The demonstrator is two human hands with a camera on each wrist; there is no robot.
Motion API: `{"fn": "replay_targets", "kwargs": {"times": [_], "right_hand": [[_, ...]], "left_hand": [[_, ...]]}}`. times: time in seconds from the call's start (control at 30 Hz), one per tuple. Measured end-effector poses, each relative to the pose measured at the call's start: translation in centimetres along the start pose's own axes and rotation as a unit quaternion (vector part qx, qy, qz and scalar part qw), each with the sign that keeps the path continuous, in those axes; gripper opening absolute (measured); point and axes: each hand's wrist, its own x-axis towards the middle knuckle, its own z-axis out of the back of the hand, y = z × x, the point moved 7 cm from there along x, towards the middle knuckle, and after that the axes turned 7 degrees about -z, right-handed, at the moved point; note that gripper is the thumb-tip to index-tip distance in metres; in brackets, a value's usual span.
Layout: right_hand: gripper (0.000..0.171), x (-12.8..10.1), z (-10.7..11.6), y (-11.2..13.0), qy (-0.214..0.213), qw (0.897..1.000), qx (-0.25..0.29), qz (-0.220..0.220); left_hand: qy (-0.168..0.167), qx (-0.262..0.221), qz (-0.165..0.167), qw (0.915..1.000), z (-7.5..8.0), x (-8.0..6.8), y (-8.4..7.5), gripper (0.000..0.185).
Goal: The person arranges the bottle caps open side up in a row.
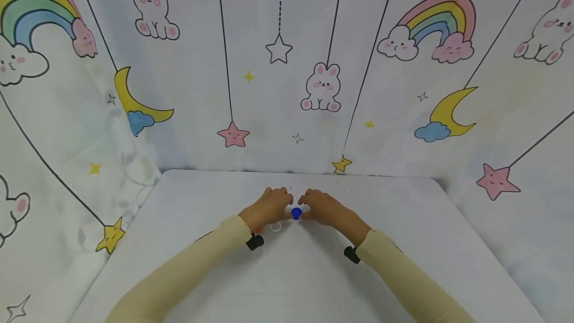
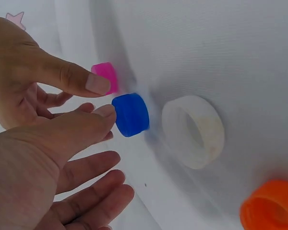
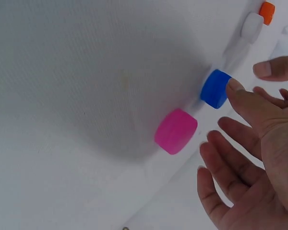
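Note:
A blue bottle cap (image 1: 296, 212) sits on the white table between the two hands. My left hand (image 1: 269, 208) is left of it, fingers loosely bent and thumb tip close by; in the left wrist view this thumb overlaps the cap's edge (image 2: 130, 115). From the right, my right hand (image 1: 326, 208) reaches in, its thumb overlapping the blue cap (image 3: 215, 89) in the right wrist view. Whether either thumb touches is unclear. Neither hand visibly grips anything. A pink cap (image 3: 176, 132) lies beside the blue one, near the right hand, hidden in the head view.
A white ring-shaped cap (image 2: 209, 136) and an orange cap (image 2: 271, 206) stand in line left of the blue one, near the left wrist. The white table (image 1: 287, 283) meets a patterned cloth backdrop (image 1: 188, 88) behind and at the sides.

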Motion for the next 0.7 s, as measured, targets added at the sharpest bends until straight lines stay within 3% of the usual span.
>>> {"fn": "replay_targets", "kwargs": {"times": [0.23, 0.43, 0.7], "right_hand": [[0.038, 0.5, -0.6, -0.1, -0.005, 1.000, 0.008, 0.011], [0.036, 0.5, -0.7, 0.0, -0.012, 1.000, -0.001, 0.017], [0.033, 0.6, -1.3, -0.1, -0.010, 1.000, -0.007, 0.011]], "left_hand": [[0.001, 0.029, 0.008, 0.9995, -0.4, 1.4, -0.6, 0.036], [0.000, 0.046, 0.013, 0.9989, -0.5, 1.6, -0.8, 0.029], [-0.009, 0.072, -0.005, 0.9973, -0.6, 1.6, -1.2, 0.027]]}}
